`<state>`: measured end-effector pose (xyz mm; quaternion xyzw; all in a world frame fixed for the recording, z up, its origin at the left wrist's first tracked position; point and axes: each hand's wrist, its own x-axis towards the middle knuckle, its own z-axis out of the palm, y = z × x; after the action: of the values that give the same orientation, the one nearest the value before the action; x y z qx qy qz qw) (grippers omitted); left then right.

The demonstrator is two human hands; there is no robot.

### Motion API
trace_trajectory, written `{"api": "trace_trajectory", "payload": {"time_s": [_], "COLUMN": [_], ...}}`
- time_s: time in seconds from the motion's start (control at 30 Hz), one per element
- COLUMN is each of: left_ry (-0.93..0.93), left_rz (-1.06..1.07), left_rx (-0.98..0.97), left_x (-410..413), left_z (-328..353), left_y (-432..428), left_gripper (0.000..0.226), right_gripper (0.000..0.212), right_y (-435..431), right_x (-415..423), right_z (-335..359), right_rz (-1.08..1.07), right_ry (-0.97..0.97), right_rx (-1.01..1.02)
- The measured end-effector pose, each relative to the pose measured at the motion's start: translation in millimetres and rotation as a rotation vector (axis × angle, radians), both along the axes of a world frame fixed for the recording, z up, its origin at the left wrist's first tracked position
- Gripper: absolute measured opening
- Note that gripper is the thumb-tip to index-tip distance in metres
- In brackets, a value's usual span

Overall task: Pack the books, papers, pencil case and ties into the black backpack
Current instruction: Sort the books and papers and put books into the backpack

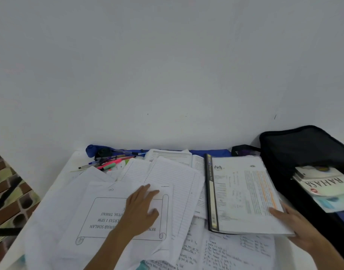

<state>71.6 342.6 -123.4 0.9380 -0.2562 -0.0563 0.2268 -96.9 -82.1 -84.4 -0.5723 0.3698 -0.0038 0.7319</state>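
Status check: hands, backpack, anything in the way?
Left hand flat on loose papers. Right hand grips folder edge. Backpack open, books inside. Nothing between folder and backpack.

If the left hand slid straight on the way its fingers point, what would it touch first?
The left hand lies flat on a printed sheet, fingers aimed away and slightly right. It would probably meet the lined papers first, though how the sheets overlap is unclear.

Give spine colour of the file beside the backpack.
Black spine with a pale yellow strip; head view.
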Motion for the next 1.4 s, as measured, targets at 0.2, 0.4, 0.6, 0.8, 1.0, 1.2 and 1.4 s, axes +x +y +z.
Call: {"api": "trace_trajectory", "payload": {"time_s": [0.2,0.4,0.6,0.8,1.0,1.2,1.4], "left_ry": [0.062,-0.019,-0.05,-0.112,-0.05,0.301,0.278], "left_rz": [0.013,0.015,0.086,0.118,0.342,0.55,0.318], "left_rx": [0.242,0.374,0.31,0.058,-0.343,-0.782,-0.041], "left_x": [31.3,48.8,58.2,51.7,55.8,55.5,46.1], "left_z": [15.6,28.6,37.6,66.0,81.1,86.8,53.1], "left_y": [16.6,18.6,12.6,7.9,-2.5,-22.1,-15.1], "left_gripper": [0.094,0.129,0.096,0.031,0.029,0.029,0.066], "right_gripper": [0.051,0.057,0.03,0.02,0.016,0.021,0.031], "right_y": [-15.8,28.2,119.6,179.4,192.6,194.7,197.1], "right_x": [8.6,21.2,40.6,53.2,63.6,68.4,61.9], "right_z": [-13.7,-15.1,-14.0,4.6,12.9,13.7,3.4], "right_rz": [0.007,0.11,0.219,0.406,0.314,0.281,0.324], "right_ry": [0.358,0.438,-0.12,-0.321,-0.24,-0.14,-0.023], "right_rx": [-0.641,-1.272,-1.314,-0.875,-0.436,-0.317,-0.592]}}
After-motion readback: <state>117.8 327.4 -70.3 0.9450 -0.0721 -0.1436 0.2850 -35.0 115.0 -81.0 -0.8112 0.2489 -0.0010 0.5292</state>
